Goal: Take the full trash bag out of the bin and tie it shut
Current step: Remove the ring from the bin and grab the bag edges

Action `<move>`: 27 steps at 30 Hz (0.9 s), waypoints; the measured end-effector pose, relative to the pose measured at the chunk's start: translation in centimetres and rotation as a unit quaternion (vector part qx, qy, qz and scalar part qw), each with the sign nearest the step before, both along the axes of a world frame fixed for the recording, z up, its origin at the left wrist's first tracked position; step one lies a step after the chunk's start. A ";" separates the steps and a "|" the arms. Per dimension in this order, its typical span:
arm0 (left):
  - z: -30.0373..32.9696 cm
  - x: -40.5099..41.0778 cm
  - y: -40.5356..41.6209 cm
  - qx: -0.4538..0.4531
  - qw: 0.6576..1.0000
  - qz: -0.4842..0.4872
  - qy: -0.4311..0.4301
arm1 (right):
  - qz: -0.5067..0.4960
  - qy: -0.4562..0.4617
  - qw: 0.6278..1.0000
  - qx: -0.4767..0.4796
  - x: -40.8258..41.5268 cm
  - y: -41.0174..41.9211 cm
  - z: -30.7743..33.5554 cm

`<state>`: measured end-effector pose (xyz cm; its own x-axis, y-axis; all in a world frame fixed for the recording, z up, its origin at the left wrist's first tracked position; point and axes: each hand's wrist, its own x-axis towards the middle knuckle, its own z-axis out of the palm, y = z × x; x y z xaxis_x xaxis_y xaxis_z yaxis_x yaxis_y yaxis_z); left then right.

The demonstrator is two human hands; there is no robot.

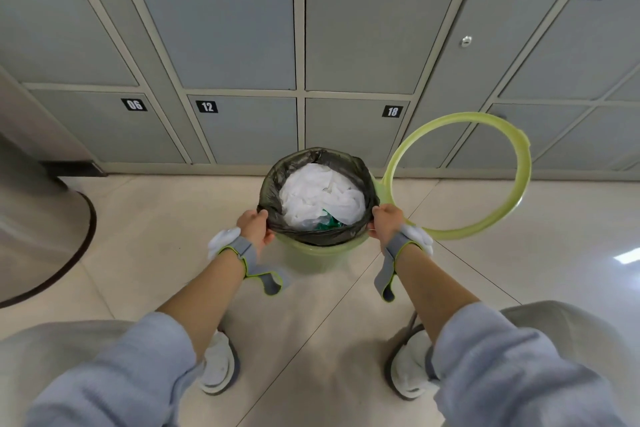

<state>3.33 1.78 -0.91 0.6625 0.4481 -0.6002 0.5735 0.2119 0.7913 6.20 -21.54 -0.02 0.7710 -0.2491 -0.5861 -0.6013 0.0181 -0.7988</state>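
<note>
Both hands (254, 227) on trash bag (273, 180) rim

Tiled floor (145, 218) carries green bin (313, 258).

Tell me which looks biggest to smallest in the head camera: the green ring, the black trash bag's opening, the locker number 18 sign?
1. green ring
2. trash bag opening; somewhat smaller, though the ring may look bigger from being closer
3. number 18 sign, by far the smallest

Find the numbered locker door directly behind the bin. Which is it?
Door 18, bottom row: it stands right behind the bin. Door 12 sits further left.
</note>
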 end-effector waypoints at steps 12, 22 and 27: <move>4.7 1.7 -1.2 0.234 0.922 -0.293 -0.095 | 0.152 -0.056 0.966 -0.202 1.7 1.1 2.0; 1.6 5.3 2.1 0.297 0.939 -0.173 -0.012 | 0.174 -0.064 0.935 -0.302 5.4 1.2 2.0; -1.6 7.9 3.8 0.288 0.930 -0.210 0.095 | 0.200 -0.041 0.924 -0.324 8.1 1.8 0.2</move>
<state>11.28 5.56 -2.53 0.7585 0.4569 -0.4646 0.6505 -0.4891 0.5810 14.29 -19.78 0.20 0.9123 -0.2128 -0.3499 -0.3938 -0.6901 -0.6072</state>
